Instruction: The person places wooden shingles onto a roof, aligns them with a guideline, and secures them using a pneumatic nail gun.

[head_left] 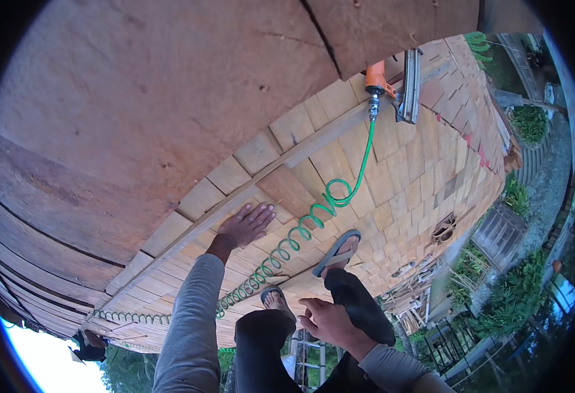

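My left hand (245, 226) lies flat on pale wooden shingles (392, 170) with its fingers apart, just below a long batten (313, 144). My right hand (326, 324) hovers by my knees, fingers loosely bent and apart, with nothing visible in them. A green coiled hose (370, 137) runs between my left hand and my sandalled feet (338, 252), up to an orange nail gun (375, 77). The gun rests on the shingles at the top, beside the edge of large reddish-brown boards (169, 78).
The shingled slope curves away rightward, past scrap wood (408, 301) to greenery (517, 308) and a path below. Bamboo-like poles (322, 360) show beneath my legs. A dark shape (91, 344), too unclear to identify, sits at the far lower left against bright sky.
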{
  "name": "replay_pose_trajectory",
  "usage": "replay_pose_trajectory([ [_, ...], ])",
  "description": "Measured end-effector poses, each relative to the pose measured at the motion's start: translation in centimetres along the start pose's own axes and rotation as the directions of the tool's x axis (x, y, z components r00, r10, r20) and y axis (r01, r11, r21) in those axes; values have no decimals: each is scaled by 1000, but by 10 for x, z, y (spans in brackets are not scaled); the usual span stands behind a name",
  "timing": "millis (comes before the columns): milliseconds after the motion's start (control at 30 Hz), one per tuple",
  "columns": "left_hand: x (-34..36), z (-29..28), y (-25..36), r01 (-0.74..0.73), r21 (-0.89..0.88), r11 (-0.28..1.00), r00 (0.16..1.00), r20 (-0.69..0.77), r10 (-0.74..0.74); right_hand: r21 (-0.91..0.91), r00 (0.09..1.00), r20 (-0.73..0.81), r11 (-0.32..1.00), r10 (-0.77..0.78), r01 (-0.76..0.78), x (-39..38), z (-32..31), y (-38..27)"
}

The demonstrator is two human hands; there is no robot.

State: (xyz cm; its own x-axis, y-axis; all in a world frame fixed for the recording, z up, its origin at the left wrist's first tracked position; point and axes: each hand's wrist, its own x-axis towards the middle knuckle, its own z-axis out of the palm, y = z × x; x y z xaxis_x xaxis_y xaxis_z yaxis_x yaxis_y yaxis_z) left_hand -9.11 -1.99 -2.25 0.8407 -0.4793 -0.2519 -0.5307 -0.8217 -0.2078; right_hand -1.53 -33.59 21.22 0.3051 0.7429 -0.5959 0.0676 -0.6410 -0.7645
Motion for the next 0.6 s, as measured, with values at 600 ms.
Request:
replay_pose_trajectory([
  [600, 12, -20, -7, 39, -156, 987, 998, 56, -31, -409, 637, -395, 747, -662, 524, 214, -177, 60],
])
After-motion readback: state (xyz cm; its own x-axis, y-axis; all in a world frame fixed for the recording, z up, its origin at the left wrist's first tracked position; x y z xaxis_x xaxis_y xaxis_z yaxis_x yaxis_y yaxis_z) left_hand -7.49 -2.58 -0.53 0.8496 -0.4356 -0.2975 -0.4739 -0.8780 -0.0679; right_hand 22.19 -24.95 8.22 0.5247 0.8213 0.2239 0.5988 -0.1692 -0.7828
